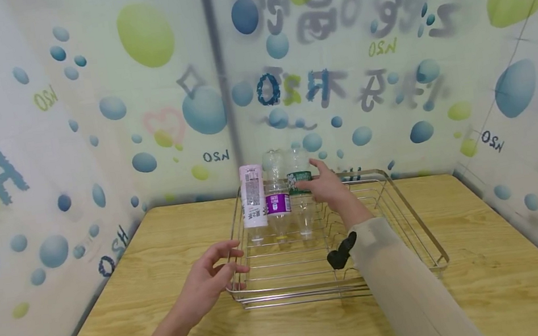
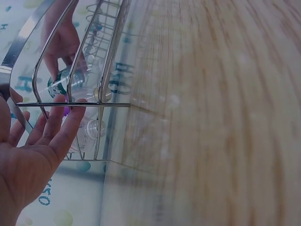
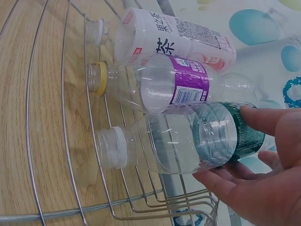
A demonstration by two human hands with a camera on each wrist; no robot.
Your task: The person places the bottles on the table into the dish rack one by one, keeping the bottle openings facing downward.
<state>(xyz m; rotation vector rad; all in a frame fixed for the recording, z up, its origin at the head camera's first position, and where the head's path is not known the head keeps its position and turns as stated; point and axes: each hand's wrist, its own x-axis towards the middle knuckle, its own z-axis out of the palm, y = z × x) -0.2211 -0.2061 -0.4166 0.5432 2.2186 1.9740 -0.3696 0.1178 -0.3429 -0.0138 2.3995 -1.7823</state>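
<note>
Three plastic bottles stand neck-down in a row in a wire dish rack. On the left is a pink-and-white labelled bottle; in the middle, a clear bottle with a purple label. My right hand holds the right-hand clear bottle with a green label, thumb on the label and fingers on its other side. At the rack's front left corner, my left hand has loosely bent fingers by the wires. In the left wrist view, its fingers overlap the wires; firm contact is unclear.
The rack stands on a wood-grain table with bare wood at both sides. A patterned curtain with blue and green spots rises behind the table. Bent wire dividers line the rack's floor. A black strap hangs at the right cuff.
</note>
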